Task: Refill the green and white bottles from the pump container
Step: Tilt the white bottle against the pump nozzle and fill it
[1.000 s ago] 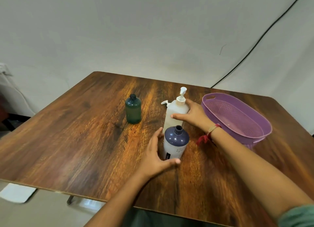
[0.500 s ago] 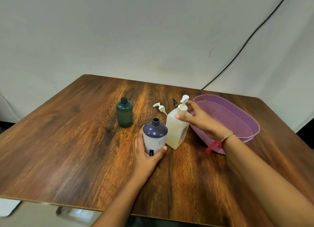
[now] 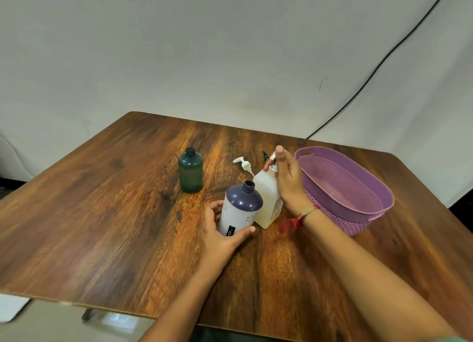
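Two hands working: left hand (image 3: 219,237) gripping white bottle (image 3: 240,211), right hand (image 3: 289,181) pinching pump container (image 3: 267,201) top; wooden table (image 3: 102,213) standing before pale wall (image 3: 179,47).

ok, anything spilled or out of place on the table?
No spill visible. A loose white pump head lies on its side on the table behind the pump container, with a small dark piece near it. The white bottle leans, uncapped, in the left hand.
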